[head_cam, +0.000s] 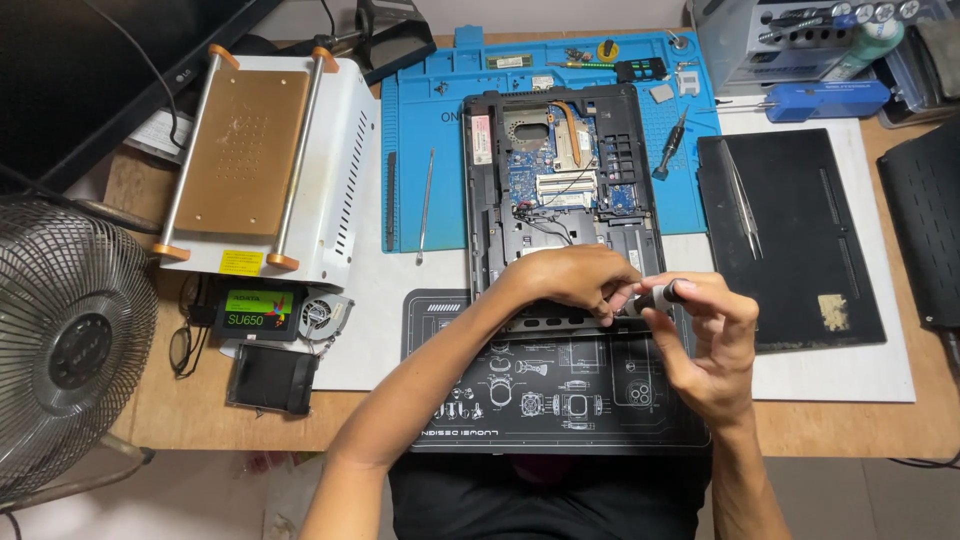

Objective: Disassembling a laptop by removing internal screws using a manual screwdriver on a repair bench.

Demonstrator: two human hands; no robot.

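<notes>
Even, soft overhead light, sharp focus, slight wide-angle bending at edges.

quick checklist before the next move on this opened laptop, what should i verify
1. Both hands on the tool: left hand and right hand meet on a small grey-and-black screwdriver handle: ok.
2. Tip seated in a screw: hidden by fingers: cannot tell.
3. Opened black laptop base lies flat across the blue silicone repair mat and the dark printed work mat: ok.
4. Silver metal tweezers lie on the black cover panel, apart from the hands: ok.
5. Loose screws accounted for: too small to tell: cannot tell.
</notes>
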